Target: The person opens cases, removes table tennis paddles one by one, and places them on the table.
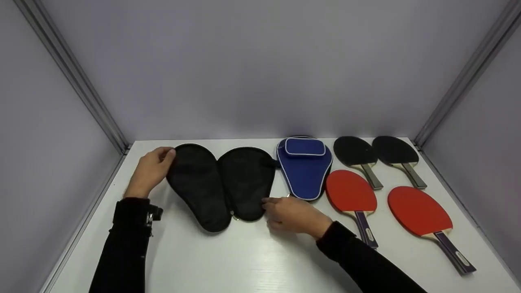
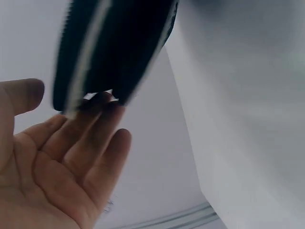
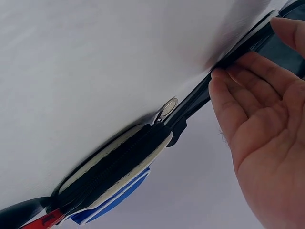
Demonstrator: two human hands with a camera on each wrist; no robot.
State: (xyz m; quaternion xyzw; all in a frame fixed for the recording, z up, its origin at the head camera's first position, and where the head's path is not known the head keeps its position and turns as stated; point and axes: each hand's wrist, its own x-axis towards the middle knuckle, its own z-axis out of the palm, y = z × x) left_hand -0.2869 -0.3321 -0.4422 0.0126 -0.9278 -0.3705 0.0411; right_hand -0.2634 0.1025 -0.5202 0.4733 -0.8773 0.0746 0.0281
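Observation:
A black-lined paddle case lies unfolded on the white table, its two halves spread side by side with the inside facing up. At the outer edge of its left half is my left hand, fingertips touching the edge from outside and thumb standing apart in the left wrist view. My right hand touches the right half's lower edge with extended fingers; its thumb is near the rim in the right wrist view. Beside the right half sits a closed blue paddle case with white piping and a small front pocket.
On the right lie two black-faced table tennis paddles at the back and two red-faced paddles nearer the front. The nearer red one's handle is close to my right forearm. Grey walls enclose the table's back and sides.

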